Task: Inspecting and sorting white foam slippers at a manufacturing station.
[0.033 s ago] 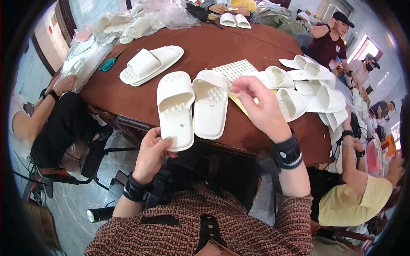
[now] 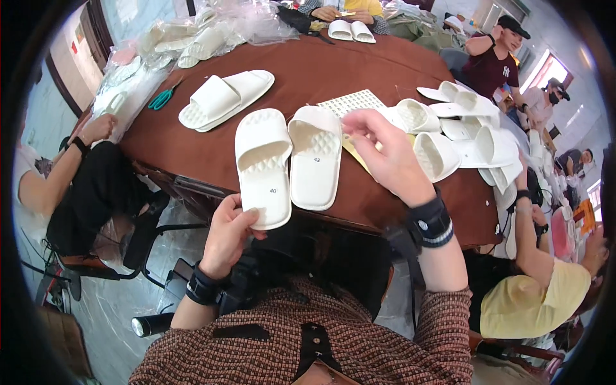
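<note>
My left hand (image 2: 226, 234) is closed on the heel of a white slipper (image 2: 262, 204), thumb on top of the sole. Right beside it lies another white slipper (image 2: 314, 183) on the table. Each sole carries a small dark printed mark. My right hand (image 2: 388, 154) is bent over with its fingers curled together, close to the strap side of the second slipper. What those fingertips hold, if anything, is hidden. Partly beneath that hand are a white sheet of small stickers (image 2: 351, 101) and a yellow sheet (image 2: 359, 158).
On the brown-covered round table (image 2: 321, 70) are a stacked slipper pair (image 2: 224, 99), teal-handled scissors (image 2: 162, 98) and plastic-wrapped slippers (image 2: 205, 45). Several loose slippers (image 2: 436, 157) crowd the right side. People sit around, one in a yellow shirt (image 2: 536, 298) close at right.
My right hand has shifted slightly left, toward the second slipper. The view has moved a little. My left hand keeps its hold on the slipper.
</note>
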`<action>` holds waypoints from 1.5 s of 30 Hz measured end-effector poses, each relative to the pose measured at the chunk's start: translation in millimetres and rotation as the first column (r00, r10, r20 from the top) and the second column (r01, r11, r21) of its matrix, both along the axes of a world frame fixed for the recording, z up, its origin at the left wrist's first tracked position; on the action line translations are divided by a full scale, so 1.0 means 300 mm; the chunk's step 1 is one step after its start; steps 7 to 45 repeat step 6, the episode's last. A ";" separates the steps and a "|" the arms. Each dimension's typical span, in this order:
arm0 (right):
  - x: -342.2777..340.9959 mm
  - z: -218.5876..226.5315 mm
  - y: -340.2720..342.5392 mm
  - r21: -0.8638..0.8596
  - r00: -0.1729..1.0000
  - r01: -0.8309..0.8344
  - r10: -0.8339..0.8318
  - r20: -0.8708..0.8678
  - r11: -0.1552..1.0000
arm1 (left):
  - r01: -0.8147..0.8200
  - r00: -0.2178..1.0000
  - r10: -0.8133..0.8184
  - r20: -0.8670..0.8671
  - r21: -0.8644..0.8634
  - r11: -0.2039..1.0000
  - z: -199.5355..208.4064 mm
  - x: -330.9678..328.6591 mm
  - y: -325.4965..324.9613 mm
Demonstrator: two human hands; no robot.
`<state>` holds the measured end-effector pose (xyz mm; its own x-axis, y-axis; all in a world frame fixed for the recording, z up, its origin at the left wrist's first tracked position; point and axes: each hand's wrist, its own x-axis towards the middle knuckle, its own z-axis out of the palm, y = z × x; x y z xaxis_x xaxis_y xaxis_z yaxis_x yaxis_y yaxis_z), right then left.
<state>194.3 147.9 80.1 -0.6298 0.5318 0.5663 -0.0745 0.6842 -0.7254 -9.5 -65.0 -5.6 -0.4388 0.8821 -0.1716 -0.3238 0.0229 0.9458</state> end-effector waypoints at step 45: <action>-0.131 -0.041 0.154 0.141 0.935 0.032 -0.079 0.347 0.990 | 0.031 0.999 -0.031 0.041 0.001 1.000 -0.029 -0.009 -0.012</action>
